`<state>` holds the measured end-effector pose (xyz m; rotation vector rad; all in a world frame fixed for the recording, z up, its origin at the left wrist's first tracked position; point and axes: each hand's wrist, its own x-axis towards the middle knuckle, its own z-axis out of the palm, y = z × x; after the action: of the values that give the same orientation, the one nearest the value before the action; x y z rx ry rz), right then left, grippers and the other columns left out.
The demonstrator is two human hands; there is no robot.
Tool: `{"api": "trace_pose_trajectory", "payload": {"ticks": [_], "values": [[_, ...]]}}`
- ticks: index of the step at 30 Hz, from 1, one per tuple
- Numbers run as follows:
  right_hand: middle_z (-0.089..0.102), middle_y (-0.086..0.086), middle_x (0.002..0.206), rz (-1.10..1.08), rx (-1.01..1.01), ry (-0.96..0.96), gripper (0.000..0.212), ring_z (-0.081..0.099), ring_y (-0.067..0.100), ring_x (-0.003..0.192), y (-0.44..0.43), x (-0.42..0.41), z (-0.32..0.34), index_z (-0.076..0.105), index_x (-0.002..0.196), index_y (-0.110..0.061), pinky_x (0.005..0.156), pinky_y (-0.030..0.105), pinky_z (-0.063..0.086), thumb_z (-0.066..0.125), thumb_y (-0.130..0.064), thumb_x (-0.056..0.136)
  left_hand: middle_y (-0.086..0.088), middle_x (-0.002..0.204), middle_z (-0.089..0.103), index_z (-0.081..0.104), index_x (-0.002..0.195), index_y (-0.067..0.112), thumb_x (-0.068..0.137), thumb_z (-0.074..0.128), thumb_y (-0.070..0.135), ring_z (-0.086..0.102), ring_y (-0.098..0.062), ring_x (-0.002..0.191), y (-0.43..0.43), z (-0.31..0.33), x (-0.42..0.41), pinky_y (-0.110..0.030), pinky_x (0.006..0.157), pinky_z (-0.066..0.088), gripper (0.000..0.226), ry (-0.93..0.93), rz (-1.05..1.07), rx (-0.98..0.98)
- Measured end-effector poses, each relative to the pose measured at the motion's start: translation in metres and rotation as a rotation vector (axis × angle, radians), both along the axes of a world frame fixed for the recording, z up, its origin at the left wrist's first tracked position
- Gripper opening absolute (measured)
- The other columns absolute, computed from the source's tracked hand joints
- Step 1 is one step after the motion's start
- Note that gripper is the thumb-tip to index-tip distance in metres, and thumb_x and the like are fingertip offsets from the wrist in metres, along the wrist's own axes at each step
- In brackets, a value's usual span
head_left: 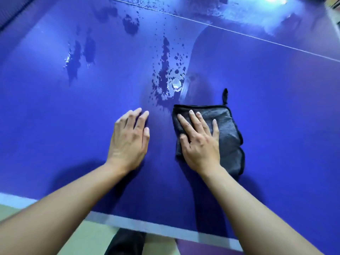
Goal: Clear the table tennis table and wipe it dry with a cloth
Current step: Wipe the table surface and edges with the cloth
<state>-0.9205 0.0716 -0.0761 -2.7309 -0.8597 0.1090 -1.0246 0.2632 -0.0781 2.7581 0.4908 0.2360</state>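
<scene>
right hand (199,142) flat, fingers straight, presses folded cloth (229,137) to push it into puddle (165,78) | left hand (128,138) open, flat on table (55,126), likely for support

Indoor games room or sports hall: blue table tennis table (276,100) with white border stripe (147,227) along its near edge, thin white line (239,32) across its far part, pale green floor (86,238) below its near edge, lamp glare (274,0) at its far right.
</scene>
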Motion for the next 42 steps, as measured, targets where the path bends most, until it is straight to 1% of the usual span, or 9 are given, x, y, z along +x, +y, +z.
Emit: {"api": "trace_pose_trajectory", "payload": {"ticks": [8, 15, 19, 22, 27, 31, 33, 37, 42], "values": [[0.033, -0.003, 0.165, 0.030, 0.068, 0.000, 0.064, 0.022, 0.011, 0.154, -0.042, -0.135, 0.003, 0.041, 0.154, -0.037, 0.125, 0.053, 0.010, 0.042, -0.047, 0.091, -0.018, 0.149, 0.049, 0.054, 0.141, 0.006, 0.101, 0.031, 0.029, 0.043, -0.039, 0.139, -0.073, 0.008, -0.108, -0.049, 0.116, 0.030, 0.051, 0.065, -0.003, -0.011], [0.038, -0.001, 0.162, 0.104, 0.111, -0.071, 0.068, 0.031, 0.012, 0.151, -0.069, -0.141, -0.001, 0.044, 0.154, -0.034, 0.123, 0.048, 0.023, 0.052, -0.053, 0.089, -0.018, 0.155, 0.041, 0.048, 0.146, 0.007, 0.100, 0.031, 0.031, 0.036, -0.040, 0.144, -0.094, 0.003, -0.116, -0.050, 0.120, 0.025, 0.055, 0.069, 0.044, 0.003], [0.036, -0.004, 0.163, 0.050, 0.103, -0.092, 0.071, 0.027, 0.010, 0.153, -0.063, -0.133, -0.005, 0.043, 0.154, -0.034, 0.124, 0.052, 0.017, 0.051, -0.062, 0.089, -0.016, 0.138, 0.054, 0.060, 0.128, 0.009, 0.096, 0.039, 0.030, 0.050, -0.040, 0.125, -0.094, 0.000, -0.103, -0.051, 0.105, 0.036, 0.044, -0.025, 0.131, 0.058], [0.031, -0.004, 0.166, -0.017, 0.087, -0.053, 0.071, 0.020, 0.010, 0.155, -0.052, -0.113, -0.005, 0.038, 0.156, -0.037, 0.126, 0.053, 0.008, 0.046, -0.063, 0.090, -0.011, 0.119, 0.057, 0.061, 0.109, 0.012, 0.092, 0.042, 0.031, 0.051, -0.038, 0.103, -0.088, 0.006, -0.077, -0.049, 0.089, 0.038, 0.031, -0.078, 0.174, 0.048], [0.017, -0.005, 0.170, -0.130, 0.059, 0.024, 0.073, 0.006, 0.008, 0.157, -0.036, -0.031, -0.002, 0.026, 0.159, -0.040, 0.126, 0.047, -0.003, 0.037, -0.064, 0.092, -0.007, 0.120, 0.058, 0.062, 0.111, 0.013, 0.094, 0.045, 0.028, 0.052, -0.033, 0.102, -0.088, 0.003, -0.033, -0.044, 0.089, 0.039, 0.028, -0.127, 0.057, 0.048], [0.036, -0.002, 0.163, -0.184, 0.010, -0.065, 0.071, 0.031, 0.013, 0.149, -0.034, 0.029, 0.001, 0.040, 0.155, -0.036, 0.117, 0.038, 0.020, 0.041, -0.064, 0.090, -0.003, 0.114, 0.060, 0.063, 0.107, 0.016, 0.094, 0.049, 0.021, 0.051, -0.029, 0.099, -0.084, 0.003, 0.022, -0.040, 0.087, 0.038, 0.020, -0.155, -0.011, 0.007], [0.042, -0.001, 0.159, -0.205, -0.019, -0.098, 0.068, 0.037, 0.015, 0.145, -0.038, 0.046, 0.003, 0.045, 0.153, -0.033, 0.117, 0.040, 0.023, 0.041, -0.062, 0.092, -0.002, 0.108, 0.060, 0.063, 0.102, 0.016, 0.094, 0.049, 0.019, 0.051, -0.028, 0.096, -0.079, 0.006, 0.051, -0.039, 0.084, 0.038, 0.017, -0.155, -0.020, -0.036], [0.033, -0.003, 0.164, -0.363, 0.010, -0.028, 0.065, 0.026, 0.011, 0.152, -0.041, 0.074, 0.001, 0.039, 0.156, -0.034, 0.127, 0.045, 0.002, 0.034, -0.058, 0.096, -0.001, 0.107, 0.060, 0.063, 0.104, 0.015, 0.092, 0.050, 0.017, 0.052, -0.028, 0.097, -0.082, 0.013, 0.095, -0.037, 0.087, 0.037, 0.018, -0.160, -0.066, -0.055], [0.025, -0.005, 0.167, -0.394, -0.004, 0.006, 0.069, 0.017, 0.009, 0.154, -0.048, 0.123, 0.006, 0.031, 0.158, -0.036, 0.126, 0.042, -0.008, 0.028, -0.060, 0.093, -0.003, 0.115, 0.061, 0.065, 0.110, 0.013, 0.089, 0.053, 0.013, 0.054, -0.027, 0.104, -0.094, 0.020, 0.139, -0.038, 0.093, 0.039, 0.024, -0.194, -0.159, -0.053]]}}
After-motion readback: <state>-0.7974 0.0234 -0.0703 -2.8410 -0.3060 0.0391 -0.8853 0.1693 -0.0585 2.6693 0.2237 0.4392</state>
